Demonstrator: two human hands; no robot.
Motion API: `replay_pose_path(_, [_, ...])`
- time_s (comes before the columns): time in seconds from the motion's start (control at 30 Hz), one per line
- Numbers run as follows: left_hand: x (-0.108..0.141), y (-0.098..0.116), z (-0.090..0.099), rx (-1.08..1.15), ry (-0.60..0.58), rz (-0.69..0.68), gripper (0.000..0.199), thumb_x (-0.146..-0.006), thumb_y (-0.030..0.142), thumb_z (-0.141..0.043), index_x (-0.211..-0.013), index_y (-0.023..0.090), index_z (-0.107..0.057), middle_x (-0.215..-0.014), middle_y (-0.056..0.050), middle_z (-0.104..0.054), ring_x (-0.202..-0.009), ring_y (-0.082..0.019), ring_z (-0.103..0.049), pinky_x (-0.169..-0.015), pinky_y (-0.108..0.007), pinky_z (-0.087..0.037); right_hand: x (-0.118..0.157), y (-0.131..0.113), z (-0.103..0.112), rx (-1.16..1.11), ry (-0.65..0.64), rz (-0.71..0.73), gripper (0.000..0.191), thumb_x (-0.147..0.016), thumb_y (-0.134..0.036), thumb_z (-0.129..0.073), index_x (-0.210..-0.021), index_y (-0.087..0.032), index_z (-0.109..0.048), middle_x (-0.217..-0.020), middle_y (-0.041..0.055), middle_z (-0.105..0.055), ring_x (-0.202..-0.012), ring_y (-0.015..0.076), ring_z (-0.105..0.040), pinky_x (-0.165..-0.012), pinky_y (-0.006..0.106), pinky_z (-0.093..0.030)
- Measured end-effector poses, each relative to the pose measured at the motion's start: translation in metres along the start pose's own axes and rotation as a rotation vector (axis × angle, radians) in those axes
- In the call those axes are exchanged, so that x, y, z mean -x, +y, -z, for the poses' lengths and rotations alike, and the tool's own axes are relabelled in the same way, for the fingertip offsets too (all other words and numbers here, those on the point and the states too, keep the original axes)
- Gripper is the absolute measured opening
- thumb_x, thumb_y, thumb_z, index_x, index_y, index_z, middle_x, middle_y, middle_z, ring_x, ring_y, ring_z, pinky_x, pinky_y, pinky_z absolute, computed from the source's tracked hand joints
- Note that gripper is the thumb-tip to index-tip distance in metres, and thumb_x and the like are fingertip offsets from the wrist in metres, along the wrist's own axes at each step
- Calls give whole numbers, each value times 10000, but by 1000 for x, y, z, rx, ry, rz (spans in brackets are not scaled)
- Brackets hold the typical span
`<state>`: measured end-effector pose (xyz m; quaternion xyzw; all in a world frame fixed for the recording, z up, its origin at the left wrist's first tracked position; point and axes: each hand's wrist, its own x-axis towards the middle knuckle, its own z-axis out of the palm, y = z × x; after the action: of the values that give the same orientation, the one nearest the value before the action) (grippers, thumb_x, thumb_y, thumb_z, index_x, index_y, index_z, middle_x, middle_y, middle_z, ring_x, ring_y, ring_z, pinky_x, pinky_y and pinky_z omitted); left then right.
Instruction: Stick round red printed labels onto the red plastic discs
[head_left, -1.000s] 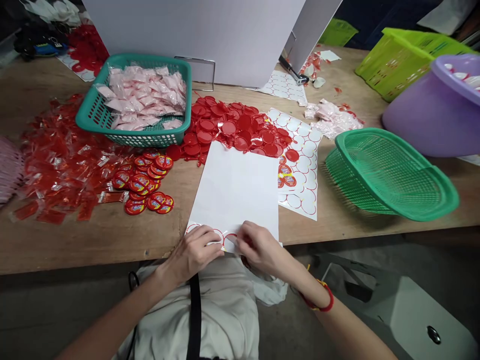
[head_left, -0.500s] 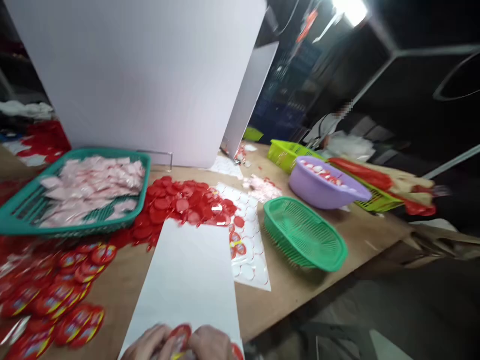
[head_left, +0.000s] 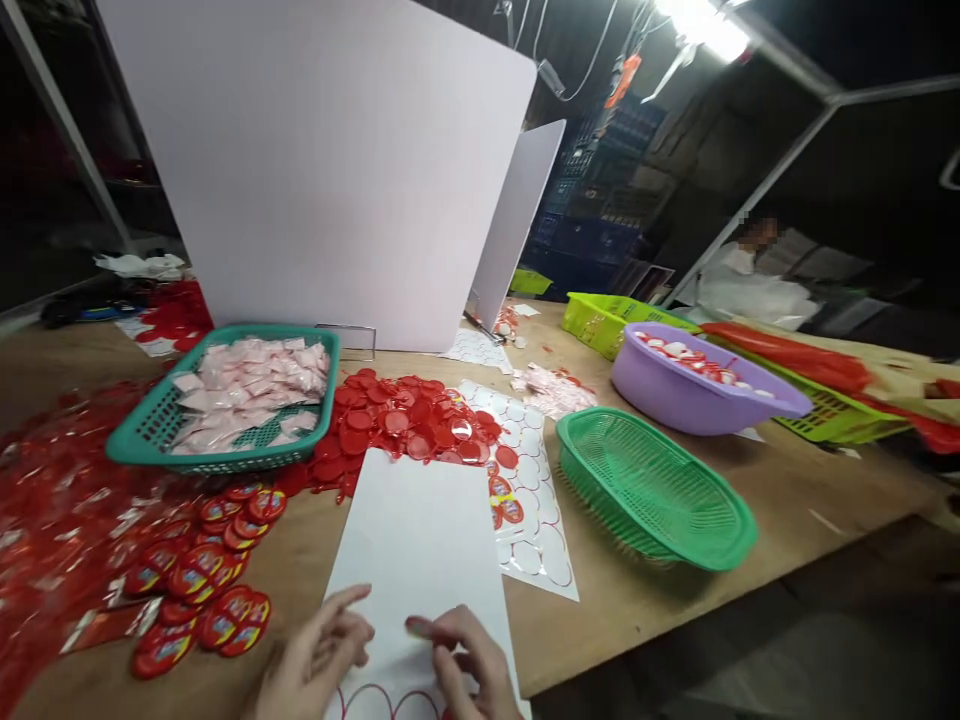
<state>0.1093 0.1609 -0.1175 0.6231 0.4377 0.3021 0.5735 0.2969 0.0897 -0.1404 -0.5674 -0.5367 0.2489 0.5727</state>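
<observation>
Over the lower left edge of a white sheet [head_left: 420, 530], my left hand [head_left: 319, 650] has its fingers apart and holds nothing. My right hand [head_left: 472, 655] pinches a small red disc [head_left: 421, 627] above the sheet. Red circle outlines show on the paper at the bottom, between the hands. Past the sheet's far end lies a heap of red discs [head_left: 397, 415]. To the left of my left hand are printed red and yellow round pieces [head_left: 199, 572]. A sheet with circular outlines [head_left: 536, 500] lies to the right.
A teal basket [head_left: 225, 462] holds pale pink packets. On the right are a green basket [head_left: 652, 490], a purple basin [head_left: 675, 395] and a lime crate [head_left: 592, 325]. A tall white panel [head_left: 322, 170] stands behind. Red plastic packaging [head_left: 60, 520] covers the left. A person [head_left: 750, 270] is far back right.
My hands have moved apart and come further into view. My left hand has opened, while a red disc is now in my right fingers. The view has shifted, moving the table items rightward.
</observation>
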Motion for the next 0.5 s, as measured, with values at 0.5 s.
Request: replay_pose_path(0.5, [-231,100,-49,-1015,321,-211,561,-773,337,-556,-1248,76,-412,-1210,-227,-488,-1145,-351,-439,-937,-494,-340,-63,9,0,-8,6,-165,608,-850,-300,-452,-1376,-235,-155,-895,44,-593,-639,135,-565,-587,278,-472])
